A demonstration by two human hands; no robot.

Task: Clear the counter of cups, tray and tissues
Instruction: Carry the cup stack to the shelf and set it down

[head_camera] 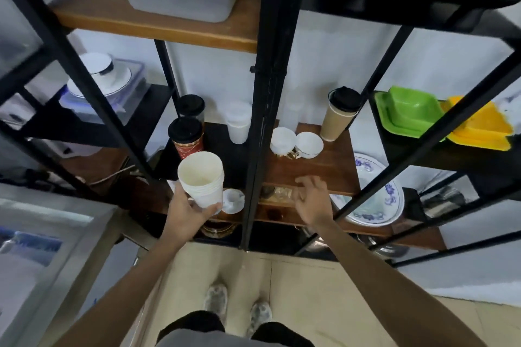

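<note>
I stand in front of a black metal rack with wooden shelves. My left hand (187, 213) grips a stack of white paper cups (201, 182), held upright in front of the middle shelf (310, 172). My right hand (310, 198) hovers over the front edge of that shelf with fingers spread and nothing in it. No tray or tissues can be made out in this view.
On the shelf stand two white teacups (296, 144), a brown lidded paper cup (338, 118), clear plastic cups (238, 124) and a red lidded cup (186, 135). A black upright post (265, 121) splits the shelf. Green and yellow trays (423, 113) lie right; a blue-patterned plate (375, 191) sits lower.
</note>
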